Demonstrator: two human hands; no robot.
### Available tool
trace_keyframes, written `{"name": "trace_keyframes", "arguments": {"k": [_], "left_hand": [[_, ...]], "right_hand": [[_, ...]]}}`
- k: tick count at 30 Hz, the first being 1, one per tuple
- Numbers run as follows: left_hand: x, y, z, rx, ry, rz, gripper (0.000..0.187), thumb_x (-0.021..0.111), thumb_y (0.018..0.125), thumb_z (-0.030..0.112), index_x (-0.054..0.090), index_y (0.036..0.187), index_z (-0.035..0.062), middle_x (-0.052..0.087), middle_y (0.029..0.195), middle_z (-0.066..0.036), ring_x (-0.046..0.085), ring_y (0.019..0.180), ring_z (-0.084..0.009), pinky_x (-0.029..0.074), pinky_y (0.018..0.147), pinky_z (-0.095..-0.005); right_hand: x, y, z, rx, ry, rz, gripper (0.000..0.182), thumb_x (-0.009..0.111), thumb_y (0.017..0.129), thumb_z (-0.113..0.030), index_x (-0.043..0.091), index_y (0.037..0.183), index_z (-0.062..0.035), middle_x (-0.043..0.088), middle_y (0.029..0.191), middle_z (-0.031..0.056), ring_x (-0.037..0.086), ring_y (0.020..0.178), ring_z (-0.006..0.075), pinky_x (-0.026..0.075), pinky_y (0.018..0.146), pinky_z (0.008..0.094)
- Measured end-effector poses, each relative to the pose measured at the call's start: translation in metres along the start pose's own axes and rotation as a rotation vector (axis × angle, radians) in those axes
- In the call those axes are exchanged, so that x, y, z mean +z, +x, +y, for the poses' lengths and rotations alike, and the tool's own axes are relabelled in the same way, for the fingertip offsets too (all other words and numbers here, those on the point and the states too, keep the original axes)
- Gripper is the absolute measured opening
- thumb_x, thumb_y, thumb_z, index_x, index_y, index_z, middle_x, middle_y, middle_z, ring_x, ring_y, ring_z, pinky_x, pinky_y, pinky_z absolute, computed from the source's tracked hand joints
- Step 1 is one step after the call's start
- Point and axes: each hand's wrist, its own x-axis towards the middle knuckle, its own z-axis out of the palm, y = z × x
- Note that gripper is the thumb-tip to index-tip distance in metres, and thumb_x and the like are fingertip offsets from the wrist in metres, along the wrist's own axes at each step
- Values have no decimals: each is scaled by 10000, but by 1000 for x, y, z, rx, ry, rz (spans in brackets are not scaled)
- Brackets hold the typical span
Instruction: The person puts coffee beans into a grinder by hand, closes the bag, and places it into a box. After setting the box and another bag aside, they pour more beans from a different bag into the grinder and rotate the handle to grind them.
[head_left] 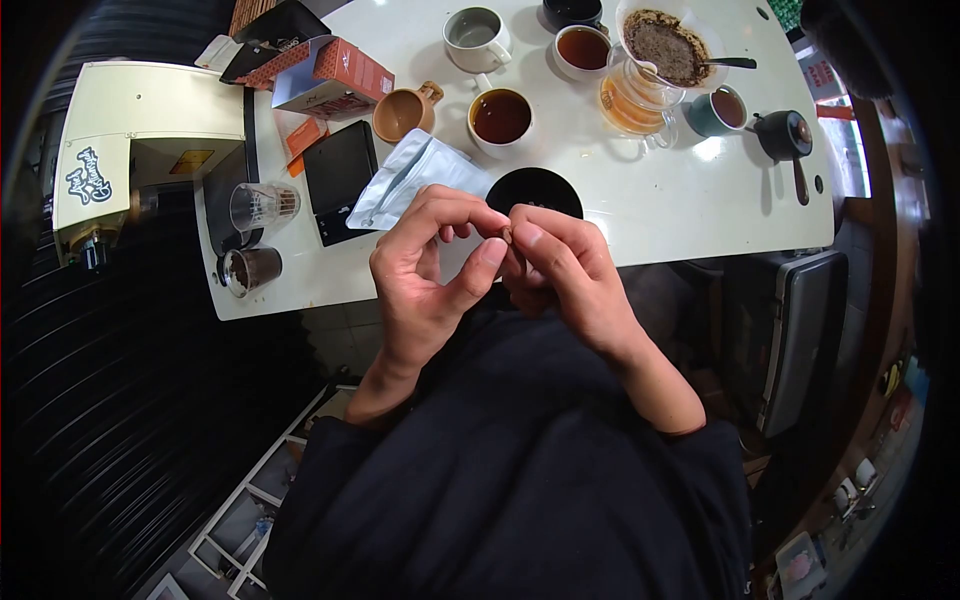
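Both my hands meet over the table's near edge, around a small brown coffee bean (508, 235). The thumb and forefinger of my right hand (570, 255) pinch it from the right. My left hand (425, 260) has its forefinger and thumb tips at the bean's left side, the other fingers curled. Just beyond the fingertips lies a round black dish (545, 185) with a few small pieces on it, partly covered by my hands. A silvery white pouch (420, 180) rests on the table behind my left hand.
On the white table (640, 220) stand cups of brown liquid (502, 118), a wooden cup (402, 115), a glass server (635, 100) under a dripper with wet grounds (665, 50), a red box (340, 75), a black scale (340, 175) and glasses. A cream machine (150, 100) stands left.
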Motion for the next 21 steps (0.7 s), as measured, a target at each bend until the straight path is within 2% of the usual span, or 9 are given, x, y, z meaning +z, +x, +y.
{"name": "trace_keyframes", "arguments": {"k": [5, 7, 11, 13, 21], "left_hand": [[2, 0, 1, 51, 7, 22, 122, 731, 843, 1, 704, 962, -5, 658, 959, -61, 608, 863, -131, 472, 787, -259], [4, -1, -1, 135, 98, 46, 98, 726, 844, -30, 709, 941, -24, 671, 947, -80, 629, 860, -147, 505, 798, -266], [6, -1, 1, 134, 126, 46, 79, 724, 851, -30, 705, 927, -32, 676, 934, -88, 628, 848, -139, 503, 782, -260], [6, -2, -1, 69, 53, 37, 63, 716, 860, -35, 694, 919, -39, 668, 934, -87, 614, 849, -123, 492, 769, -249], [11, -7, 2, -54, -25, 26, 43, 692, 881, -43, 670, 917, -42, 644, 921, -77, 574, 832, -93, 454, 730, -222]], "right_hand": [[2, 0, -2, -42, -71, 21, 321, 485, 1061, -242, 526, 819, -34, 450, 669, -52, 377, 596, 26, 315, 521, 226], [3, 1, -2, -85, -153, 66, 300, 516, 1039, -198, 520, 804, -11, 434, 656, -50, 357, 618, 26, 309, 530, 237], [1, 2, 2, -122, -273, 104, 287, 532, 1010, -168, 512, 787, 11, 417, 631, -32, 346, 621, 32, 306, 527, 250], [2, 2, 1, -144, -350, 139, 266, 554, 972, -141, 498, 769, 21, 386, 614, -15, 340, 625, 34, 299, 525, 254], [-2, 0, -2, -135, -418, 152, 270, 584, 916, -127, 447, 736, 20, 339, 635, -11, 326, 639, 35, 289, 515, 258]]}}
